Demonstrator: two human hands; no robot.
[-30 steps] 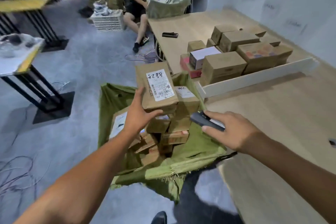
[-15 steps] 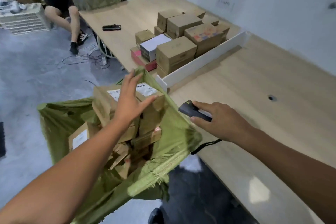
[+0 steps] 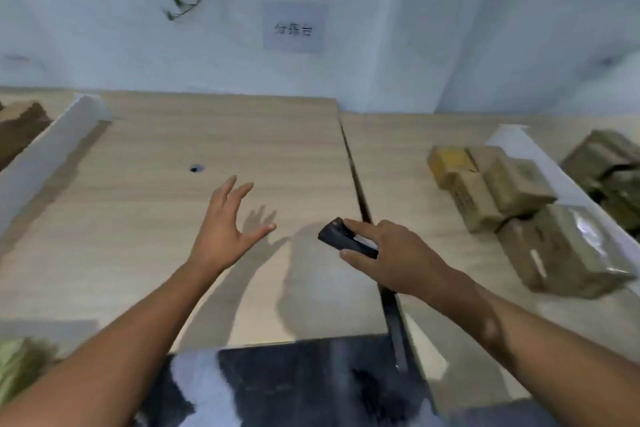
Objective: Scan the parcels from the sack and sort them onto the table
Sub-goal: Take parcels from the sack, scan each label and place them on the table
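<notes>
seam (image 3: 349, 163): dark gap between the two pale wooden tops of the table (image 3: 138, 218), running from the wall to the near edge.
left hand (image 3: 221, 236): just left of the seam, raised over bare wood, palm turned toward the seam.
left fingers (image 3: 225, 189): spread, straight and released, grasping nothing; shadow thrown on the wood between hand and seam.
right hand (image 3: 391, 256): over the seam near its front end, back of the hand up.
right fingers (image 3: 360, 227): grasping the scanner, forefinger laid along its top, thumb against its near side.
scanner (image 3: 341, 237): small and black, head just left of the seam; touching the wood or clear of it, cannot tell.
parcels (image 3: 491, 191): cluster of brown cardboard boxes right of the seam, touching one another.
wrapped parcel (image 3: 568, 253): largest of the cluster, nearest the front edge, under shiny clear film.
right divider (image 3: 540, 166): white board just beyond the cluster, farther right of the seam.
dark packs (image 3: 609, 166): past that board, farthest right of the seam.
left divider (image 3: 45, 149): white board on edge, well left of the seam.
brown box (image 3: 20, 125): beyond the left divider, cut by the frame edge.
sack (image 3: 20, 364): green, blurred, far left of the seam, below the table's front edge.
hole (image 3: 196, 168): small, round, dark, left of the seam, beyond the left hand.
sign (image 3: 293, 28): pale sheet on the wall past the seam's far end; characters blurred.
</notes>
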